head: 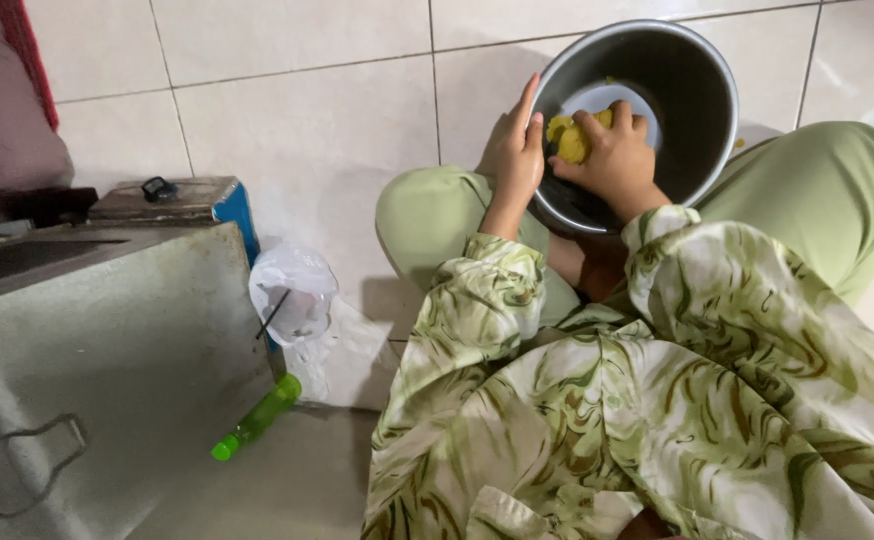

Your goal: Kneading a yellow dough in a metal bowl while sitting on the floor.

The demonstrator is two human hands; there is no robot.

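White floor tiles (297, 120) fill the background, and I take the metal pot (702, 100) as my landmark; it sits tilted on the floor between the knees of the person in green trousers. From where I watch, the right hand (612, 160) is inside the pot, fingers curled closed around a lump of yellow dough (569, 138), which lies low in the pot against the near wall. The left hand (513, 150) rests on the pot's near-left rim, fingers straight and loosely spread, steadying it rather than clasping anything.

I judge the step in hand to be kneading or gathering the dough. The next move would call for pressing and folding without letting the pot slide, so the left hand needs firm contact on the rim.

Well left of the pot stands a grey metal box (107, 360), with a green bottle (255, 418) lying on the floor at its foot and a crumpled clear plastic bag (295, 290) just above that.
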